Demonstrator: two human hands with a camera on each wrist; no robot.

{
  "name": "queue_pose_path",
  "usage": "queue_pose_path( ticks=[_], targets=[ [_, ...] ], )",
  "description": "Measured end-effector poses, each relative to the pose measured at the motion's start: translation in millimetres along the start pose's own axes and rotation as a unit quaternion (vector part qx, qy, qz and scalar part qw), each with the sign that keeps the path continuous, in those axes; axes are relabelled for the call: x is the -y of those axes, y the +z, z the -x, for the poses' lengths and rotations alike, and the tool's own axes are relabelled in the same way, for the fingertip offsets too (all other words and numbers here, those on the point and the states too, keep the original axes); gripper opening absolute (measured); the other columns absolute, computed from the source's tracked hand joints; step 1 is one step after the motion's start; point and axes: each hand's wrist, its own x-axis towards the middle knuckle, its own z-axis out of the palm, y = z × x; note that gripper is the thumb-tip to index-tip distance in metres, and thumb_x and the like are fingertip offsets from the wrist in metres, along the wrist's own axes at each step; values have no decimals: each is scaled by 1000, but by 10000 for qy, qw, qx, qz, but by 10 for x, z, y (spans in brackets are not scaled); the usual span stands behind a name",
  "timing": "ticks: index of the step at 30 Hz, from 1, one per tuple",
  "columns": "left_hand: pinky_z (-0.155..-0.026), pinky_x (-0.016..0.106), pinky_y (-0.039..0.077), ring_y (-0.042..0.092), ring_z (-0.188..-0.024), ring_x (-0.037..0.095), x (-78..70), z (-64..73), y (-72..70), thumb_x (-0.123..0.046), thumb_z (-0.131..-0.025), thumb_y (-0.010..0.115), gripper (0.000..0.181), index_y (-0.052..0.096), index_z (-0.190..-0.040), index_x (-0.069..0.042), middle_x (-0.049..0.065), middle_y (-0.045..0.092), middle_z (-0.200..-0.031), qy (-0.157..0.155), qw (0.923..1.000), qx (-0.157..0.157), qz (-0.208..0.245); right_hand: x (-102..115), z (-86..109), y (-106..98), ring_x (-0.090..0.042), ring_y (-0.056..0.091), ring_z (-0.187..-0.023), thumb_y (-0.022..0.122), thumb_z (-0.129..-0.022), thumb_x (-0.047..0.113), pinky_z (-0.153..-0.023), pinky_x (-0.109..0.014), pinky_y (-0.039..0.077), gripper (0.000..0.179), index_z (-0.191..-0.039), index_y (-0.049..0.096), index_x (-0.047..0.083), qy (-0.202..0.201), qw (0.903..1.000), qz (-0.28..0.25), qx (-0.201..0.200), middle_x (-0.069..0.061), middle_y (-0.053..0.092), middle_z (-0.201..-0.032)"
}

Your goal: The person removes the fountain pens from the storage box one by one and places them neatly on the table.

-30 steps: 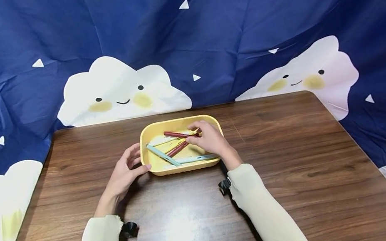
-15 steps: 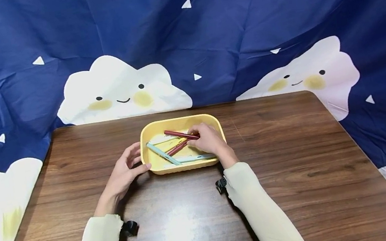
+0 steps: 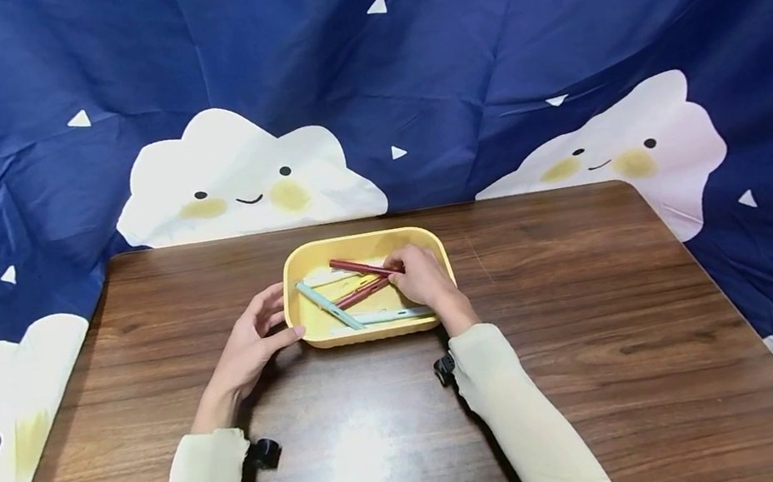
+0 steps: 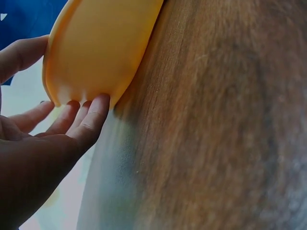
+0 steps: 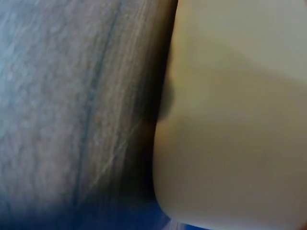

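Note:
In the head view a yellow tray (image 3: 375, 333) lies on the table with several pens inside. My left hand (image 3: 250, 338) grips the tray's left end, thumb at the near rim; in the left wrist view its fingertips press the outer wall. My right hand (image 3: 423, 277) reaches into the right part, fingertips pinching the right end of a dark red pen (image 3: 358, 266). Another dark red pen (image 3: 359, 293) lies below it, by a yellow pen (image 3: 356, 286). A light blue pen (image 3: 327, 304) slants at the left; a second light blue pen (image 3: 394, 315) lies along the near wall.
The brown wooden table (image 3: 600, 342) extends around the tray on all sides. Behind it hangs a dark blue cloth (image 3: 418, 59) with white clouds. In the right wrist view the tray's outer wall (image 5: 230, 120) fills the right half and hides my right fingers.
My right fingers have closed onto the right end of the upper dark red pen and shifted slightly right. My left hand keeps its place on the tray.

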Motion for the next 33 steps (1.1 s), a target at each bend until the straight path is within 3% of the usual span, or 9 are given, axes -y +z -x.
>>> queue_pose_path(
  ticks=[15, 25, 33],
  targets=[
    [-90, 21, 50, 47, -132, 39, 35, 9, 0, -1, -88, 76, 77, 36, -154, -4, 23, 44, -148, -50, 10000, 31, -8, 48, 54, -62, -24, 61, -90, 71, -93, 1, -81, -38, 49, 11, -102, 76, 6, -239, 9994, 34, -253, -7, 64, -94],
    [-91, 21, 49, 47, -131, 40, 46, 40, 1, 1, -88, 76, 77, 36, -154, -3, 24, 44, -148, 13, 10000, -37, -20, 82, 122, -195, -25, 63, -100, 72, -92, 2, -91, -39, 49, 11, -102, 76, 6, -600, 9972, 128, -434, -8, 69, -102],
    [-90, 21, 50, 48, -130, 40, 47, 26, 4, 0, -88, 75, 76, 36, -154, -3, 24, 45, -147, 16, 10000, -17, -30, 18, 188, -310, -25, 64, -100, 71, -93, 0, -90, -40, 49, 12, -102, 77, 6, -677, 9957, 36, -637, -8, 70, -104]
  ],
)
